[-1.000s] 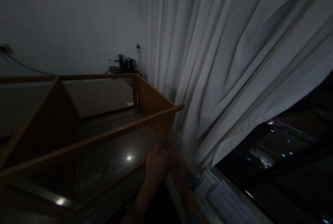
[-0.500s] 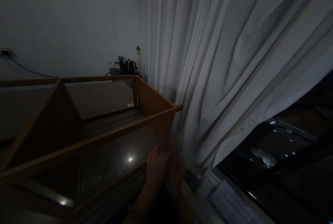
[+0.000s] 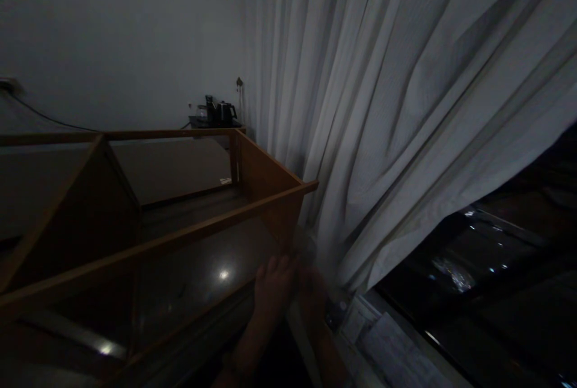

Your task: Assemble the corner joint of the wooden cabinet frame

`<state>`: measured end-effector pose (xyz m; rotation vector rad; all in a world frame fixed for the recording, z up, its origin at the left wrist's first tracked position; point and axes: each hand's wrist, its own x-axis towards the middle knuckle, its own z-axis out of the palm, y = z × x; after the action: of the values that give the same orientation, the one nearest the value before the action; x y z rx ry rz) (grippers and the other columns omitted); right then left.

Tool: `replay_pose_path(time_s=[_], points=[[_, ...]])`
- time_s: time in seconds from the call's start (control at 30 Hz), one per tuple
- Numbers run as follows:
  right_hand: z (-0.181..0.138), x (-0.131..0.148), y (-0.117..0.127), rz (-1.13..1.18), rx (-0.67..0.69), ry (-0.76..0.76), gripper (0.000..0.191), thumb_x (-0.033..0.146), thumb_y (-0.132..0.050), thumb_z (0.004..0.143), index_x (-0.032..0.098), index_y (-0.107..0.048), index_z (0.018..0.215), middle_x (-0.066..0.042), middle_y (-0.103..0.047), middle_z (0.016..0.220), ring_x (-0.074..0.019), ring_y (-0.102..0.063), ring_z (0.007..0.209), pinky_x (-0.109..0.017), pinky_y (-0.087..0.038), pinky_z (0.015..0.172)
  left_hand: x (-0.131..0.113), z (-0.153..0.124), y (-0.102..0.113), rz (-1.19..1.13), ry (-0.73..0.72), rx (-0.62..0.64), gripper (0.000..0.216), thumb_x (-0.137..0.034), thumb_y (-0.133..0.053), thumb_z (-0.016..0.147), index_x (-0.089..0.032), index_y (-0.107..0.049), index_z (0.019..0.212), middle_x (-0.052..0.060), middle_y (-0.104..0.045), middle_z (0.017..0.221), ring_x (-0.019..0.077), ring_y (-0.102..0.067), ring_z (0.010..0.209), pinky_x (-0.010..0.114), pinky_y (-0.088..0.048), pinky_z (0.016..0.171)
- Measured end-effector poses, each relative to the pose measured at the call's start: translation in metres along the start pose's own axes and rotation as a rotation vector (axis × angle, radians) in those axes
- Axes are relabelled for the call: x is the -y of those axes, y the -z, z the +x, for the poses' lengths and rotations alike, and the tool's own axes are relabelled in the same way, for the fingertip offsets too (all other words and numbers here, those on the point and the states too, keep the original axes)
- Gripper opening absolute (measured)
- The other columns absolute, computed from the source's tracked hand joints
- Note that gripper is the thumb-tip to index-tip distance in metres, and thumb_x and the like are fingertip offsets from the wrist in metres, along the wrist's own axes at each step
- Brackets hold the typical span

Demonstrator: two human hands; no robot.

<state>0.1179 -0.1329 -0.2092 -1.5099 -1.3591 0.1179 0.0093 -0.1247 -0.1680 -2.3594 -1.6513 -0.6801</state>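
In the dim light, my left hand (image 3: 273, 286) and my right hand (image 3: 312, 295) are close together at the bottom centre. Both have bent fingers and look closed. Just beyond them is a faint, blurred, see-through shape (image 3: 305, 247); what it is, and which hand holds it, I cannot make out. The hands are beside the near right corner of an open wooden frame (image 3: 211, 224) with a divider panel (image 3: 85, 208). What lies between the fingers is hidden by dark and blur.
A long pale curtain (image 3: 360, 106) hangs on the right, down to a ledge with papers (image 3: 396, 349). Dark window glass (image 3: 491, 280) lies beyond it. A black kettle (image 3: 224, 112) stands on a tray at the back. A cable (image 3: 49, 118) runs along the wall.
My right hand has shifted slightly right and shows less blur. The left hand stays almost where it was, a little lower.
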Motion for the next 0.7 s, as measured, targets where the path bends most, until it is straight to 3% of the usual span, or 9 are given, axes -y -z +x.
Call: replay_pose_path(time_s=[0.17,0.53,0.7], points=[[0.01,0.004,0.012,-0.127,0.068,0.101,0.052,0.051,-0.026,0.096,0.02,-0.058,0.069,-0.003,-0.06,0.063,-0.0155,-0.055,0.06,-0.027,-0.04,0.062,-0.001,0.0,0.004,-0.038,0.004,0.003,0.042,-0.022,-0.052,0.087,-0.037,-0.051,0.125,-0.002,-0.066,0.104,0.022,-0.05,0.107,0.038,-0.033,0.084],[0.016,0.009,0.017,0.09,0.21,-0.111,0.046,0.049,-0.029,0.096,0.018,-0.059,0.08,-0.003,-0.064,0.07,-0.0138,-0.056,0.059,-0.023,-0.04,0.055,0.0,-0.001,-0.003,-0.062,-0.019,-0.028,0.046,-0.022,-0.055,0.085,-0.038,-0.049,0.128,-0.002,-0.069,0.102,0.0223,-0.051,0.106,0.039,-0.031,0.084],[0.02,0.006,0.023,0.107,0.271,-0.088,0.044,0.049,-0.03,0.096,0.019,-0.058,0.078,-0.002,-0.064,0.068,-0.0137,-0.057,0.058,-0.022,-0.043,0.053,-0.001,0.0,-0.001,-0.083,-0.005,-0.029,0.042,-0.024,-0.055,0.086,-0.037,-0.052,0.126,-0.003,-0.069,0.102,0.0223,-0.05,0.105,0.04,-0.03,0.086]])
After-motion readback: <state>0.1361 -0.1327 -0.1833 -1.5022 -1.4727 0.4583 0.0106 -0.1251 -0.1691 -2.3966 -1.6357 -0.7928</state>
